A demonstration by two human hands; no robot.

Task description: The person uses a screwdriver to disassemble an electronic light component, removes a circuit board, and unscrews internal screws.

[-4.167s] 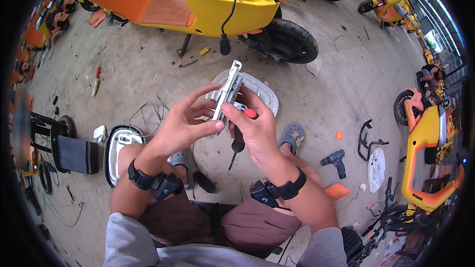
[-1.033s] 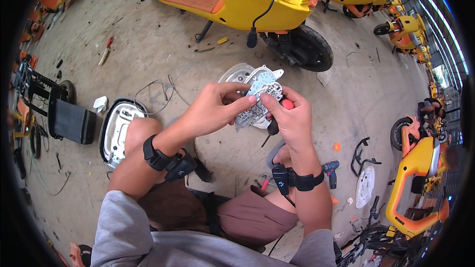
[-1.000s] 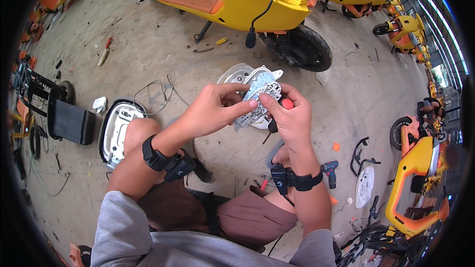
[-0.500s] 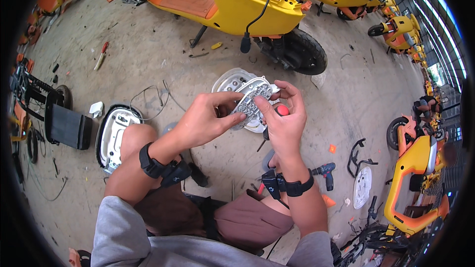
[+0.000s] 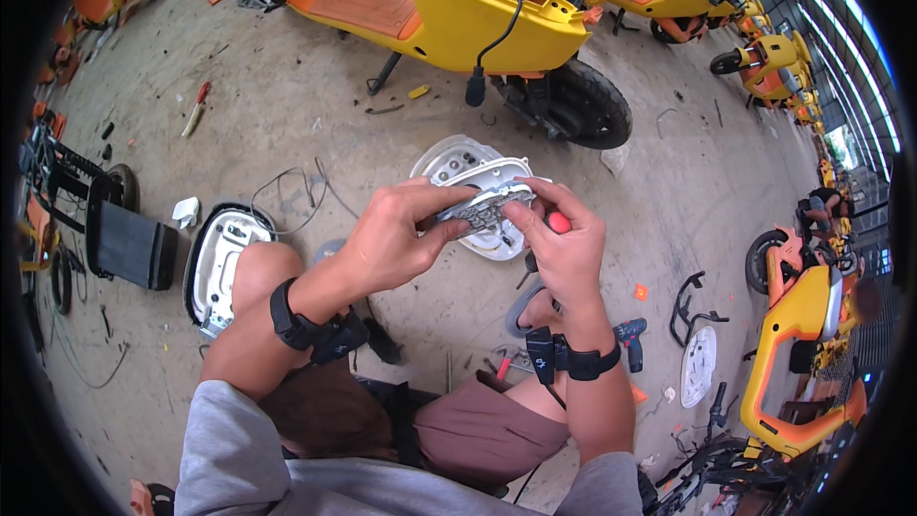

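Observation:
In front of me, a grey part with a knobbly, studded face and a white edge [image 5: 489,204] is held between both hands, tilted so it shows nearly edge-on. My left hand [image 5: 396,229] pinches its left end between thumb and fingers. On its right end are the thumb and fingers of my right hand [image 5: 562,237]. A red-ended tool [image 5: 559,223], seemingly a screwdriver, is also tucked in the right hand; most of it is hidden. White oval housings [image 5: 449,155] lie on the floor just behind and below the held part.
A yellow scooter [image 5: 478,33] stands ahead on its tyre. By my left knee lies a white, black-rimmed housing [image 5: 229,229]. A cordless drill [image 5: 631,344], a black bracket [image 5: 684,311] and a white oval panel [image 5: 700,366] are at right; red-handled pliers [image 5: 504,365] sit between my legs.
The grey part has turned from showing its studded face to nearly edge-on. My right hand has shifted slightly right, and its wrist has moved outward, uncovering the pliers.

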